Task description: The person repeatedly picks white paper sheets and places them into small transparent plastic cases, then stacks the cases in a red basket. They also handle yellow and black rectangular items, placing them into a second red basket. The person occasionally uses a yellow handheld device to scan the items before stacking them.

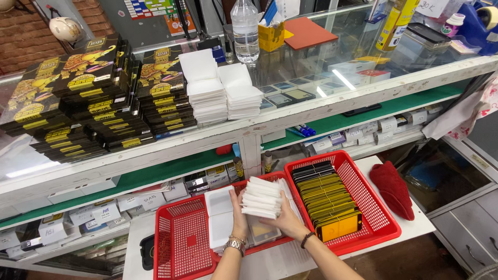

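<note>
Hands first: your left hand and right hand both clasp a white stack, fingers curled round its near edge, lifted just above the middle basket. Black-and-yellow packs fill the right basket; the left basket shows bare mesh. Squeeze evenly from both sides, I'd say, thumbs on top, so the sheets stay square. More white stacks sit at the glass counter's front edge.
</note>
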